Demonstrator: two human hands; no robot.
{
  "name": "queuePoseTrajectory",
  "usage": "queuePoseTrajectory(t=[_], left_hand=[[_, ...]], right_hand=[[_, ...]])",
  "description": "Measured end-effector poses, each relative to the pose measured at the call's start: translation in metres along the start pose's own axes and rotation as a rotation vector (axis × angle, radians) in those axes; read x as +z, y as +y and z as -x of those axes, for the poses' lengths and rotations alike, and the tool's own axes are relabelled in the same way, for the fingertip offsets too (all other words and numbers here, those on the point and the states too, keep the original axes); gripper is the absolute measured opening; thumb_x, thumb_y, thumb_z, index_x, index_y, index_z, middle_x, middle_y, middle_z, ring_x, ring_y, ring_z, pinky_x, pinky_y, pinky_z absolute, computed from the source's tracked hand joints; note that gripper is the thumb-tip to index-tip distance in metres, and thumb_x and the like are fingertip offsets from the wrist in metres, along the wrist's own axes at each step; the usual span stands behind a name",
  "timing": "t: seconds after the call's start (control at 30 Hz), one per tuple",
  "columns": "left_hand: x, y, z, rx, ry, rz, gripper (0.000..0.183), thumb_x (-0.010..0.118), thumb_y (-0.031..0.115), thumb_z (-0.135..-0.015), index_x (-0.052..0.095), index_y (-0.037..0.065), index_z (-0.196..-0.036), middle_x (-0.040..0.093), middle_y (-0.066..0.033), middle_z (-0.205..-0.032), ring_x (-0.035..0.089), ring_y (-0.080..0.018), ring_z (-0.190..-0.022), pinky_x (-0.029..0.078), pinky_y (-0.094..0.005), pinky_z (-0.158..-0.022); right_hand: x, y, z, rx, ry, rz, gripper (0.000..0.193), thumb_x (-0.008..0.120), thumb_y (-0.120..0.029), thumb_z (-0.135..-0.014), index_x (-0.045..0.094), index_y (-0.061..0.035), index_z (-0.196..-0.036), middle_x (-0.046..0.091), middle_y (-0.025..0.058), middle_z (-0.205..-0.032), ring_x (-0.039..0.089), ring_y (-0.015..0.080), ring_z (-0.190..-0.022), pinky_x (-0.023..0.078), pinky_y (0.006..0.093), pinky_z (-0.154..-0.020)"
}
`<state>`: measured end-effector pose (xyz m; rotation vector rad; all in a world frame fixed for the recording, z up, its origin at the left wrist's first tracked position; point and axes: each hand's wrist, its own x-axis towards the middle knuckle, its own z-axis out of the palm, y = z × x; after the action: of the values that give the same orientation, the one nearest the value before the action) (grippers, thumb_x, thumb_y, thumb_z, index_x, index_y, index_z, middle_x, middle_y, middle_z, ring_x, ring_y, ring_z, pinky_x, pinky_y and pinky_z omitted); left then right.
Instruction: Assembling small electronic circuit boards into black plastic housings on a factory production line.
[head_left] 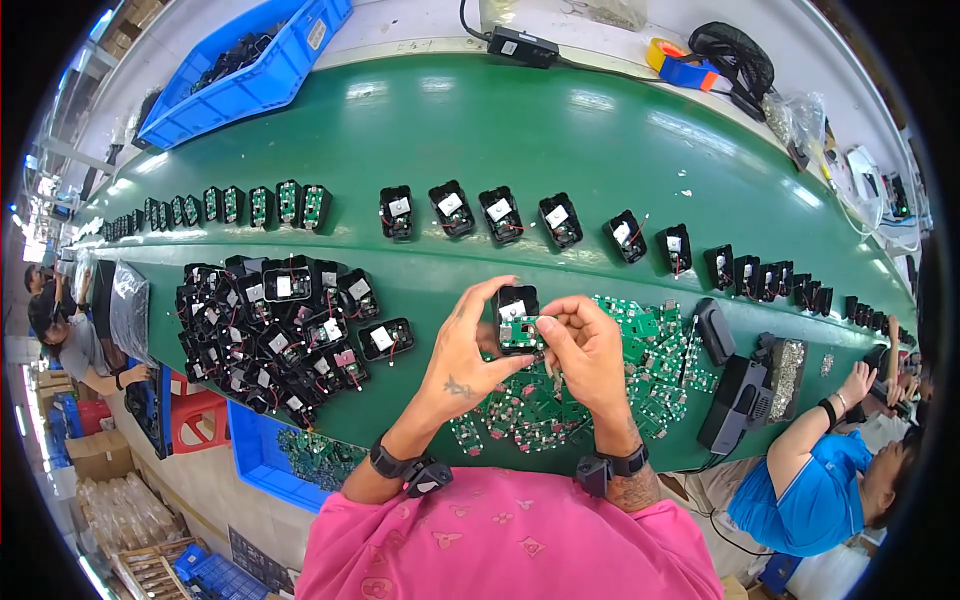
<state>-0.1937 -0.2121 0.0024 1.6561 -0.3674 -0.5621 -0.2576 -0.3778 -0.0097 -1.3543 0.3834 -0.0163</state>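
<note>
My left hand is wrapped round a small black plastic housing with a white block inside. At the near end of the housing, my right hand pinches a green circuit board between thumb and fingers. The board overlaps the housing; whether it is seated in it I cannot tell. Beneath and right of my hands spreads a heap of loose green circuit boards. To the left lies a pile of black housings with white blocks and red wires, and a single housing rests at its right edge.
A row of black housings runs across the green table; those at left hold boards. A blue crate stands far left, another blue bin near left. A black device sits right. Co-workers flank both sides, one in blue.
</note>
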Motion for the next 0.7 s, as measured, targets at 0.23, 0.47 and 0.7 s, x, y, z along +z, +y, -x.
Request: queuePoseTrajectory(t=[0.23, 0.47, 0.7], left_hand=[[0.007, 0.012, 0.003, -0.028, -0.100, 0.528, 0.078, 0.073, -0.005, -0.079, 0.038, 0.007, -0.149, 0.056, -0.0134, -0.127, 0.065, -0.0136, -0.093, 0.056, -0.0253, -0.069], [0.007, 0.014, 0.001, -0.113, -0.044, 0.378, 0.061, 0.060, -0.003, -0.090, 0.040, 0.003, -0.147, 0.061, -0.0123, -0.119, 0.066, -0.0144, -0.093, 0.059, -0.0258, -0.074], [0.013, 0.012, 0.004, -0.178, -0.121, 0.397, 0.057, 0.061, -0.004, -0.088, 0.044, 0.002, -0.142, 0.063, -0.0131, -0.117, 0.066, -0.0169, -0.099, 0.063, -0.0303, -0.076]], right_hand=[[-0.002, 0.001, 0.002, -0.103, 0.023, 0.006, 0.015, 0.066, -0.005, -0.094, 0.059, 0.0007, -0.106, 0.065, 0.0038, -0.085, 0.059, 0.0053, -0.064, 0.045, 0.0186, -0.052], [-0.007, -0.013, 0.002, -0.598, 0.025, 0.494, 0.026, 0.076, -0.004, -0.079, 0.072, -0.0086, -0.105, 0.057, 0.0116, -0.123, 0.056, 0.0227, -0.109, 0.051, 0.0314, -0.077], [-0.012, -0.009, 0.000, -0.720, -0.001, 0.663, 0.021, 0.075, -0.006, -0.077, 0.078, -0.0134, -0.097, 0.058, 0.0079, -0.123, 0.048, 0.0285, -0.114, 0.043, 0.0401, -0.092]])
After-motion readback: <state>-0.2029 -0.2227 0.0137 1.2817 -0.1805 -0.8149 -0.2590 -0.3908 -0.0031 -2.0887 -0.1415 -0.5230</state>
